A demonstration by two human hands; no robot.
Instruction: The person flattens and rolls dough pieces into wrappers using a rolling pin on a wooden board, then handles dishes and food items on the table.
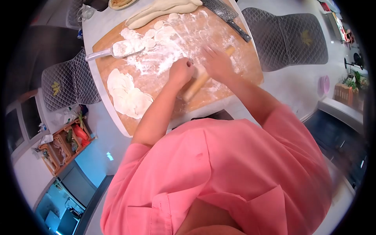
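My left hand is curled, its fingertips by the left side of the rolling pin; what they hold is hidden. A wooden rolling pin lies diagonally on the floured wooden board. Across its upper part rests my right hand, fingers stretched out and slightly blurred. A pale patch, perhaps dough, shows between the hands. Flat dough rounds overlap at the board's left. Small dough pieces lie in the flour, beside a metal scoop holding flour.
Long dough strips lie at the board's far edge. A cleaver with a dark handle rests at the far right. A plate stands beyond the board. Quilted chairs flank the table. Wooden crates stand at the lower left.
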